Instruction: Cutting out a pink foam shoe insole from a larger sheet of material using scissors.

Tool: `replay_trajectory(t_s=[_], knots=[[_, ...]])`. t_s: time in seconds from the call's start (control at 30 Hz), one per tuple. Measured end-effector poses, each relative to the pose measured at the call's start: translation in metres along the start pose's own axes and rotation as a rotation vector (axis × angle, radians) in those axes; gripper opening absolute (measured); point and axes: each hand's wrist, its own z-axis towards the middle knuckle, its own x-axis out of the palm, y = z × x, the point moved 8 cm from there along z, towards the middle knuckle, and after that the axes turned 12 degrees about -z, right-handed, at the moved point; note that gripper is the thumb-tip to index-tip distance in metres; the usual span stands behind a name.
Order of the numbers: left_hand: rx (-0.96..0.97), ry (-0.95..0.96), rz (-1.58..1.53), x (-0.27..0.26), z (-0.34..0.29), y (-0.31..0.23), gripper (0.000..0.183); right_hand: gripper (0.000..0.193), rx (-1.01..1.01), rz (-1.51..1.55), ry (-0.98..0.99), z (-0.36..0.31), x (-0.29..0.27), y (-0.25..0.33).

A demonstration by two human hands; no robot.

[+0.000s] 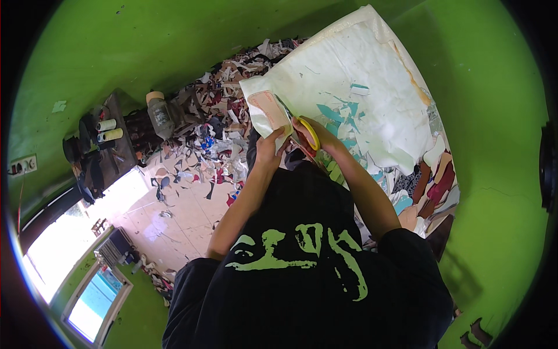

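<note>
While the right hand (323,138) is gripping yellow-handled scissors (315,138), the left hand (269,151) is pinching a flat, beige rectangular piece (268,109) left of them. Looking light and bendable, it is probably needing near-end support.

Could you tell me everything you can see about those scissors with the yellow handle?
The scissors have a bright yellow, rounded handle that looks like plastic, and a slim, dark blade that looks like metal. The right hand grips the handle; the blade points away from the person, toward the upper left, beside the tan piece. How far the blades stand open is too small to tell.
</note>
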Motion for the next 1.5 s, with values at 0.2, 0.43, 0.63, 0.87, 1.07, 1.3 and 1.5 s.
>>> replay_trajectory(t_s=[0.2, 0.43, 0.63, 0.87, 1.07, 1.3, 1.5], knots=[[0.068, -0.037, -0.013, -0.004, 0.004, -0.008, 0.033, 0.070, -0.009, 0.106, 0.264, 0.004, 0.016, -0.007], [0.062, -0.012, -0.048, 0.002, -0.005, -0.011, 0.037, 0.062, -0.063, 0.244, -0.055, 0.012, 0.004, 0.010], [-0.032, -0.017, -0.067, -0.007, 0.000, -0.008, 0.038, 0.058, -0.047, -0.091, -0.096, 0.025, -0.012, -0.006], [-0.082, 0.000, 0.008, -0.018, -0.005, -0.008, 0.035, 0.069, 0.104, -0.057, 0.086, 0.049, -0.026, 0.002], [-0.069, 0.042, 0.013, -0.026, -0.001, -0.015, 0.034, 0.076, 0.134, -0.146, 0.228, 0.053, -0.051, 0.025], [-0.120, 0.138, 0.056, -0.016, 0.003, -0.011, 0.035, 0.074, 0.087, -0.274, 0.302, 0.061, -0.060, 0.042], [-0.072, 0.258, 0.066, 0.018, 0.026, 0.016, 0.037, 0.054, 0.138, -0.407, 0.329, 0.007, -0.096, 0.037]])
